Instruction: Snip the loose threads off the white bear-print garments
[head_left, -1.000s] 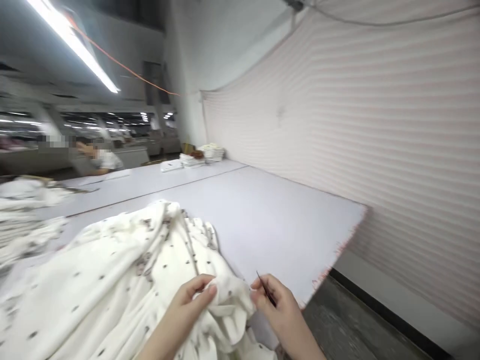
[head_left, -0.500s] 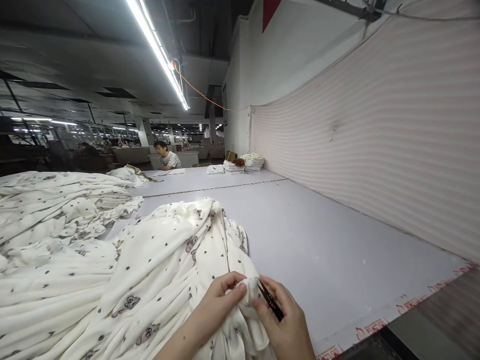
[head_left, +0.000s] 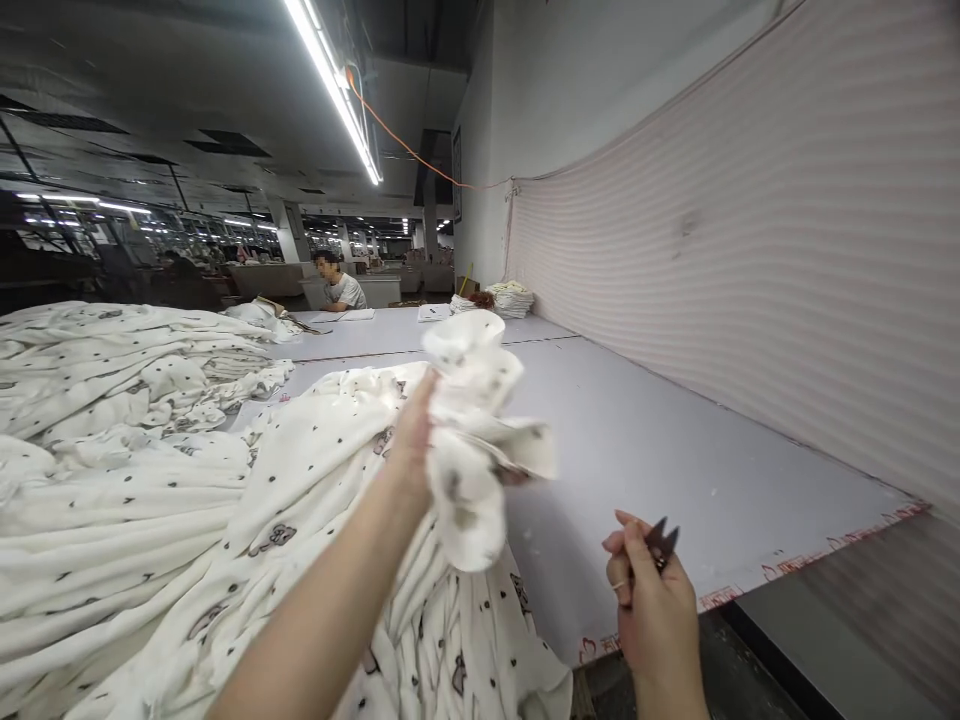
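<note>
Lifted since half a second ago: printed white garment (head_left: 472, 440), one end raised above the table (head_left: 675, 460).
Bunched end clenched aloft in left hand (head_left: 415, 430); right hand (head_left: 652, 610) (low, well apart) grips black thread snips (head_left: 661, 540); cutting looks paused.

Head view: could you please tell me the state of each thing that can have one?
printed cloth: bunched, lifted above table
left hand: grip shut on printed cloth
thread snips: tips apart
right hand: grip shut on thread snips
ceiling light: lit
</note>
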